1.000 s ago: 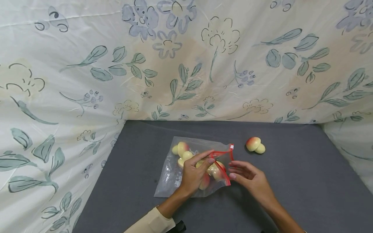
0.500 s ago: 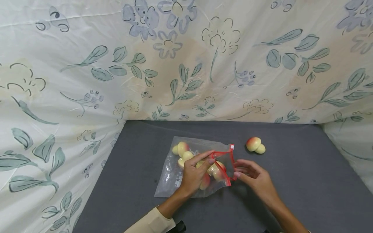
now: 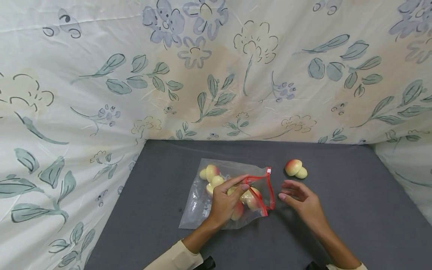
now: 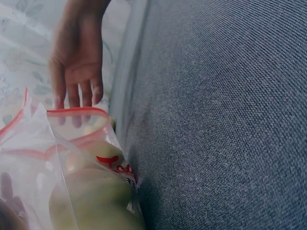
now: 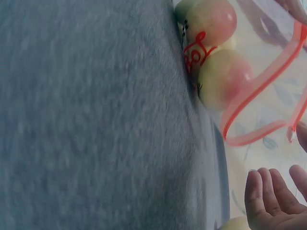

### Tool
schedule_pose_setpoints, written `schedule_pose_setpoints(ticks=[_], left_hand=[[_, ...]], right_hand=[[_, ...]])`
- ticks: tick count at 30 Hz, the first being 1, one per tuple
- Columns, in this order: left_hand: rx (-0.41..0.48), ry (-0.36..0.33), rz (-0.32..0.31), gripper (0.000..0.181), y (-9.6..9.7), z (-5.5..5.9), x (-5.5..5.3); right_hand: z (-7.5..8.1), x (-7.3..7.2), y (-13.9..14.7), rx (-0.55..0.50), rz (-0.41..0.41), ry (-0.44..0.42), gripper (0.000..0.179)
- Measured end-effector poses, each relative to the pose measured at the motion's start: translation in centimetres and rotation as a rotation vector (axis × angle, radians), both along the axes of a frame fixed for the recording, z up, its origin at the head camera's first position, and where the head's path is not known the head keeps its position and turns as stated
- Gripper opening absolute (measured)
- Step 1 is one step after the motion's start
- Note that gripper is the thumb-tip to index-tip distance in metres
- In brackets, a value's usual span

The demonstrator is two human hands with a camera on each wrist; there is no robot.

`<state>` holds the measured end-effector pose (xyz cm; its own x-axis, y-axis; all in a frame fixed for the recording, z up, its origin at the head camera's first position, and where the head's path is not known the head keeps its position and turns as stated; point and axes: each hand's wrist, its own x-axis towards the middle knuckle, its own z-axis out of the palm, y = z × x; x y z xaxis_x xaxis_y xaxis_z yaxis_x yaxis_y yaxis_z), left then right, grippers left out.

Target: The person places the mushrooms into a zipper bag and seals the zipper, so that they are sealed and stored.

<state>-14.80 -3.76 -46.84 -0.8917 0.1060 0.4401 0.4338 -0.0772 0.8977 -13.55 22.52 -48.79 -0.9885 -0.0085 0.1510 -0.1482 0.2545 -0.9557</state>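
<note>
A clear zip bag [image 3: 192, 204] with a red zip strip lies on the grey cloth, its mouth gaping toward the right. Inside it are several yellow mushroom-shaped pieces [image 3: 212, 172] with a red blush; print on the bag shows in both wrist views. My left hand [image 3: 223, 204] pinches the upper layer near the mouth, thumb and forefinger at the red strip, and covers part of the contents. Just right of the opening my right hand [image 3: 306, 206] holds nothing, its fingers loosely bent. The right wrist view shows its fingers [image 5: 269, 194] apart from the red rim.
One loose mushroom-shaped piece [image 3: 293, 167] lies on the cloth, beyond the right hand. A white floral curtain [image 3: 216, 75] rises behind the dark grey table [image 3: 364, 210] and along its left and right sides.
My right hand has drawn the near rim of the bag's mouth to the right, let go of it and moved further right. The left hand has stayed in place.
</note>
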Motion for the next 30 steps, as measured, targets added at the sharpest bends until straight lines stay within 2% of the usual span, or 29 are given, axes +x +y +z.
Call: schedule_pose_setpoints(ticks=[12,22,30], left_hand=[[0.0,0.007,-0.002,0.033,-0.1,0.0,0.1],[0.003,0.047,-0.01,0.032,-0.2,-0.3,0.0],[0.006,0.057,-0.009,0.032,-0.2,-0.4,0.0]], right_hand=[[0.1,-1.3,2.7,0.097,-0.122,0.02,0.056],[-0.1,-2.3,4.6,0.167,-0.194,-0.026,0.063],[-0.8,-3.5,5.6,0.135,-0.223,-0.077,0.067]])
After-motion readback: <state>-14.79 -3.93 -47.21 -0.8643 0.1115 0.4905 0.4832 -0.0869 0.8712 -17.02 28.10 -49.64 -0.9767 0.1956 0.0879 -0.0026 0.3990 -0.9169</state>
